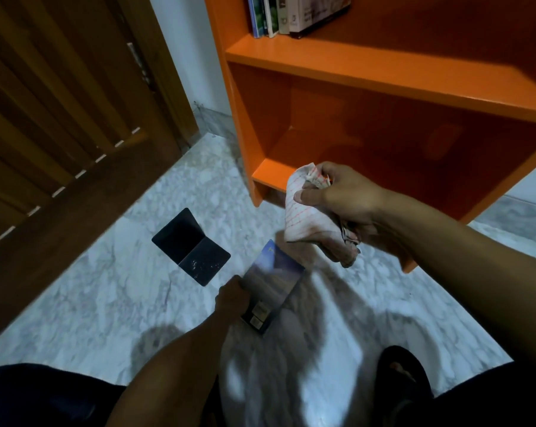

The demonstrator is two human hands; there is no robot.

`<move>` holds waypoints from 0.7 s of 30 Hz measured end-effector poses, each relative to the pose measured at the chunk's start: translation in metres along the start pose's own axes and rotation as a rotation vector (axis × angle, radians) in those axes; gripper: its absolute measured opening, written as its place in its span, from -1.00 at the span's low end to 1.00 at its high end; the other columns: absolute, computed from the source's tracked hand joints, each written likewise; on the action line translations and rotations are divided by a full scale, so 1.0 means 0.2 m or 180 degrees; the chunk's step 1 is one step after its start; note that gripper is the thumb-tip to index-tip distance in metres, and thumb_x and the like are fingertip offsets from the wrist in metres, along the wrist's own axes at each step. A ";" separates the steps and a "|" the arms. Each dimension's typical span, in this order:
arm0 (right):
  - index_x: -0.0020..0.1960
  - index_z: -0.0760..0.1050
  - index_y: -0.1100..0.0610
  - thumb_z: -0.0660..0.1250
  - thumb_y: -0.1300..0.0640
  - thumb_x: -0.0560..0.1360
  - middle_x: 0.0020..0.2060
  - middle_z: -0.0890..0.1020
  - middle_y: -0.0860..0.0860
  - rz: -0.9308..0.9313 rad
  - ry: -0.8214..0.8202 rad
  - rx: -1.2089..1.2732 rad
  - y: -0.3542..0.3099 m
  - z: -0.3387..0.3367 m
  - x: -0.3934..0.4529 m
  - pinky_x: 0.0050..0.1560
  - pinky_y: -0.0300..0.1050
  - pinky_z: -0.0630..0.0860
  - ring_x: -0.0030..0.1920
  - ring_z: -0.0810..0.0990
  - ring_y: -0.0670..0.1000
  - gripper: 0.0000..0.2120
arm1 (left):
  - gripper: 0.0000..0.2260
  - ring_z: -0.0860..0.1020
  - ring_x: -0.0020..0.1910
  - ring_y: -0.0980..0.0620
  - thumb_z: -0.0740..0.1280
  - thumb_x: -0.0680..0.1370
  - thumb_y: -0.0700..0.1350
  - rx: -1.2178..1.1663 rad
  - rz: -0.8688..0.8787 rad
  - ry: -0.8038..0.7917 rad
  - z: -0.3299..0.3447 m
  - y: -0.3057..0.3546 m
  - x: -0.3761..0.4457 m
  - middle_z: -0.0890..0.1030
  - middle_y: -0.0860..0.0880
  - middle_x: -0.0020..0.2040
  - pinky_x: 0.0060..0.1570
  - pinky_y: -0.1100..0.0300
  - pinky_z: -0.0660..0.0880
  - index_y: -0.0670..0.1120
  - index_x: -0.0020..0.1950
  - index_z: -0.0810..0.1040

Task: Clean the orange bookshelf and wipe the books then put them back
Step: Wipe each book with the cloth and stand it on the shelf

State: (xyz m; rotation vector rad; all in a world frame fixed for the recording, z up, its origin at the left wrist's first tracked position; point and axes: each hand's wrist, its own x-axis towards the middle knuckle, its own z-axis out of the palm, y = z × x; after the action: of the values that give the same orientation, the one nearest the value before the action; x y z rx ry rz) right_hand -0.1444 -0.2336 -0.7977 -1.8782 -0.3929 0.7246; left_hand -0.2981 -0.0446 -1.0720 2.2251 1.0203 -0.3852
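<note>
Orange bookshelf (368, 66) stands ahead of us, glossy and smooth — its lower compartment bare, a few upright books (279, 13) on the shelf above. Our right hand (343, 201) hovers in front of the bottom shelf, fingers clenched around a crumpled white cloth (306, 217) with thin red stripes. Lower down, our left hand (232, 295) grips a slim book (272, 282) by its edge, fingers closed on it, its glossy cover tilted over the pale marble floor (106, 303). Just beside it, a black L-shaped metal bookend (191, 246) sits on the floor — dusty. A slatted wooden door (60, 118) fills the left.
</note>
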 end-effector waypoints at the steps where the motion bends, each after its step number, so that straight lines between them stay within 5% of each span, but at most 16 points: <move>1: 0.19 0.46 0.25 0.43 0.22 0.50 -0.03 0.62 0.24 0.0003 0.0012 -0.0077 0.01 -0.01 0.01 -0.11 0.02 0.50 -0.09 0.59 0.14 -0.69 | -0.89 0.57 0.03 -0.15 0.16 0.61 -0.15 -0.0031 0.0091 0.0010 -0.05 0.04 0.00 0.58 -0.11 0.01 -0.05 0.06 0.50 -0.07 0.04 0.47; 4: 0.20 0.46 0.15 0.34 0.27 0.55 -0.06 0.58 0.36 -0.0044 -0.0025 -0.0220 0.04 -0.04 0.02 -0.20 0.02 0.39 -0.16 0.50 0.15 -0.76 | -0.87 0.57 -0.04 -0.12 0.19 0.60 -0.12 -0.0435 0.0191 0.0144 -0.23 0.16 -0.01 0.57 -0.11 -0.08 -0.12 0.09 0.47 -0.02 -0.14 0.44; 9: 0.17 0.51 -0.02 0.12 0.38 0.63 -0.24 0.49 0.06 -0.0143 0.0042 -0.0432 0.11 -0.02 0.02 -0.32 -0.11 0.23 -0.38 0.43 0.07 -0.63 | -0.86 0.58 -0.08 -0.21 0.23 0.64 -0.17 -0.1255 0.0491 0.0368 -0.61 0.32 -0.06 0.59 -0.21 -0.12 -0.10 -0.02 0.50 -0.13 -0.12 0.46; 13: 0.02 0.58 0.12 0.18 0.25 0.65 -0.11 0.58 0.16 0.0061 0.0174 -0.0200 0.12 0.02 0.01 -0.28 -0.18 0.32 -0.21 0.47 0.07 -0.81 | -0.83 0.56 -0.25 -0.14 0.20 0.67 -0.19 -0.2058 0.0583 0.0420 -0.88 0.49 -0.22 0.57 -0.17 -0.17 -0.37 0.16 0.50 -0.09 -0.11 0.45; 15: -0.01 0.57 0.18 0.19 0.26 0.63 -0.21 0.55 0.10 0.0200 0.0383 0.0089 0.09 0.05 -0.02 -0.41 -0.24 0.32 -0.32 0.45 0.00 -0.81 | -0.87 0.57 -0.27 -0.12 0.17 0.68 -0.17 -0.2409 0.0612 0.0282 -0.97 0.56 -0.31 0.59 -0.16 -0.15 -0.31 0.10 0.58 -0.08 -0.04 0.45; 17: -0.07 0.55 0.19 0.30 0.22 0.56 -0.27 0.55 0.16 0.0312 0.0394 0.0557 0.07 0.08 -0.04 -0.33 -0.18 0.34 -0.34 0.46 0.05 -0.93 | -0.89 0.60 -0.21 -0.12 0.17 0.69 -0.13 -0.2547 0.0721 0.0164 -1.04 0.62 -0.40 0.63 -0.16 -0.08 -0.19 0.02 0.59 -0.08 0.03 0.47; 19: 0.00 0.55 0.27 0.44 0.01 0.49 -0.10 0.64 0.34 0.0409 0.0227 0.0876 0.04 0.09 -0.05 -0.21 -0.09 0.46 -0.20 0.59 0.17 -0.69 | -0.88 0.61 -0.20 -0.09 0.17 0.69 -0.12 -0.2633 0.0879 0.0042 -1.09 0.68 -0.50 0.66 -0.11 -0.05 -0.21 0.07 0.55 -0.06 0.07 0.50; 21: 0.21 0.50 0.36 0.48 -0.14 0.44 0.19 0.52 0.41 0.0358 -0.0013 0.1075 0.02 0.09 -0.05 -0.08 -0.01 0.62 0.12 0.60 0.37 -0.38 | -0.86 0.64 -0.18 -0.05 0.18 0.69 -0.12 -0.2595 0.1080 -0.0116 -1.11 0.72 -0.61 0.69 -0.07 -0.04 -0.24 0.11 0.54 -0.04 0.11 0.53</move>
State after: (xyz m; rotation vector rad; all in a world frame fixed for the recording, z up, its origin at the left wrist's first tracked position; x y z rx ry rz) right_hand -0.1633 -0.2277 -0.8037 -1.5882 -0.1554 0.8157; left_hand -0.2695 -0.0352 -0.7825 1.5841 0.5990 0.1340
